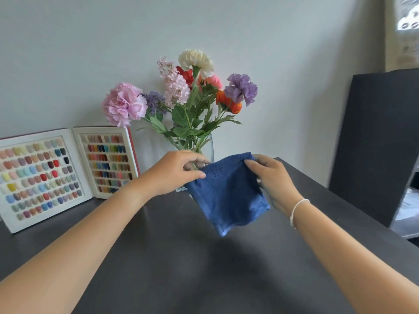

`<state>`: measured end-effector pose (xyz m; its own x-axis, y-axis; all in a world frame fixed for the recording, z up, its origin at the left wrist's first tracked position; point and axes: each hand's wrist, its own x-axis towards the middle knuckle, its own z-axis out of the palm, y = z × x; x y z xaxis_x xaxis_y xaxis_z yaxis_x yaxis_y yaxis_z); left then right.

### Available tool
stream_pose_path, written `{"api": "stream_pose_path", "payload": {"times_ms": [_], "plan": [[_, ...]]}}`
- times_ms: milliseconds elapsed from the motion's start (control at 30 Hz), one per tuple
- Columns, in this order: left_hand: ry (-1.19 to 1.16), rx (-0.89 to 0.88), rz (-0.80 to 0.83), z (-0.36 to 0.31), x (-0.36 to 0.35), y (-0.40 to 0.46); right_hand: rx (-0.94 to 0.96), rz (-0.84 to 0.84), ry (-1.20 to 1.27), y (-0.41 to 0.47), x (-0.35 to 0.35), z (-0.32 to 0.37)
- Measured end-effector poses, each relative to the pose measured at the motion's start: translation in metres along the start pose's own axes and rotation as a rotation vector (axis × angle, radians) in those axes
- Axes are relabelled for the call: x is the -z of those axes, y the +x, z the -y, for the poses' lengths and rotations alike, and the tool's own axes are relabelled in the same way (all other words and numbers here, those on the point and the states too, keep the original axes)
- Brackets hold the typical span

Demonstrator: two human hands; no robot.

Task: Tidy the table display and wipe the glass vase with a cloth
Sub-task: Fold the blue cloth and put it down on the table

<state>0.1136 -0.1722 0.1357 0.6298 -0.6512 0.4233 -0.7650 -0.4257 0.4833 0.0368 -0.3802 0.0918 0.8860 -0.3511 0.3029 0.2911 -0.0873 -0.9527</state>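
1. A folded dark-blue terry cloth hangs above the dark grey table, held up in front of a clear glass vase.
2. The left hand pinches the cloth's upper left corner between thumb and curled fingers.
3. The right hand, a white cord bracelet on its wrist, grips the cloth's upper right edge, fingers curled over it.
4. The vase stands at the table's back by the wall, holding mixed artificial flowers.
5. An open white nail-colour sample book stands just left of it.
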Motion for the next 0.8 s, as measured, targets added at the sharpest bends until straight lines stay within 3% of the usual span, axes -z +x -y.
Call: {"api": "stream_pose_path", "payload": {"times_ms": [133, 233, 400, 567, 800], "plan": [[-0.034, 0.072, 0.14, 0.003, -0.033, -0.002, 0.033, -0.108, -0.165, -0.002, 0.029, 0.009], [-0.126, 0.1, 0.184, -0.006, -0.063, 0.001, 0.086, -0.063, -0.343, -0.007, 0.045, 0.016], [-0.249, 0.092, 0.287, -0.029, -0.098, 0.017, 0.106, 0.01, -0.332, -0.015, 0.073, 0.029], [-0.3, 0.076, 0.28, -0.034, -0.107, 0.025, 0.078, 0.14, -0.3, -0.021, 0.102, 0.032], [-0.325, 0.044, 0.198, -0.041, -0.104, 0.026, 0.001, 0.119, -0.224, -0.029, 0.135, 0.018]]}}
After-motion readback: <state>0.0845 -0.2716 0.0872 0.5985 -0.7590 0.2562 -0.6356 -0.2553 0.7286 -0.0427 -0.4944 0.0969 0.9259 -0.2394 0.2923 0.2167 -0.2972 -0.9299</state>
